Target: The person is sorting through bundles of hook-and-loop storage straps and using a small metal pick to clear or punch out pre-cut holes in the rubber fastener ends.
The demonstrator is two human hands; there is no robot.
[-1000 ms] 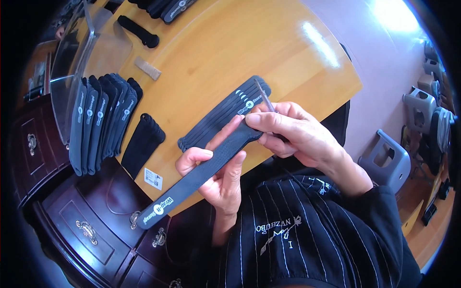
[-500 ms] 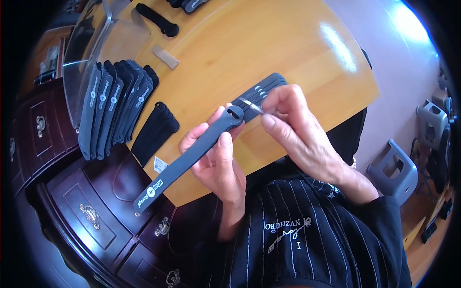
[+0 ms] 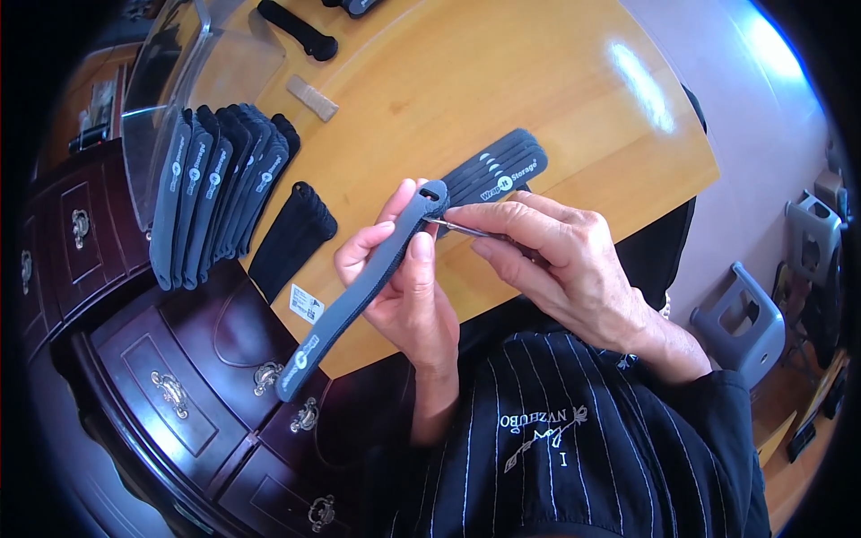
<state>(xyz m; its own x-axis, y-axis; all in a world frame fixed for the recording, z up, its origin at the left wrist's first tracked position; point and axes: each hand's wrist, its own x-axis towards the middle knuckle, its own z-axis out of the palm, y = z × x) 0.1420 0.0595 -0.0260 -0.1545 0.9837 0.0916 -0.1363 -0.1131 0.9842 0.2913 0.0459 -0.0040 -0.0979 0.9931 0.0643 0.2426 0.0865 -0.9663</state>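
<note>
My left hand (image 3: 404,287) grips a long grey strap (image 3: 345,309) near its upper end, thumb pressed on top; its lower end hangs over the dark drawers. My right hand (image 3: 552,260) pinches a thin metal tool (image 3: 453,225) whose tip touches the slotted end of that strap. Just behind my fingers, a small pile of grey straps (image 3: 498,170) lies on the round wooden table (image 3: 502,81).
A row of grey straps (image 3: 211,193) lies at the table's left edge beside a black bundle (image 3: 291,238) and a clear plastic bin (image 3: 179,72). A small white label (image 3: 307,303), a tan block (image 3: 312,97) and a black strap (image 3: 298,30) also lie there. Dark drawers (image 3: 170,377) stand below; grey stools (image 3: 744,314) at right.
I lifted one strap off the pile with my left hand and raised it. My right hand let go of the pile and brought the thin tool to the strap's slotted end.
</note>
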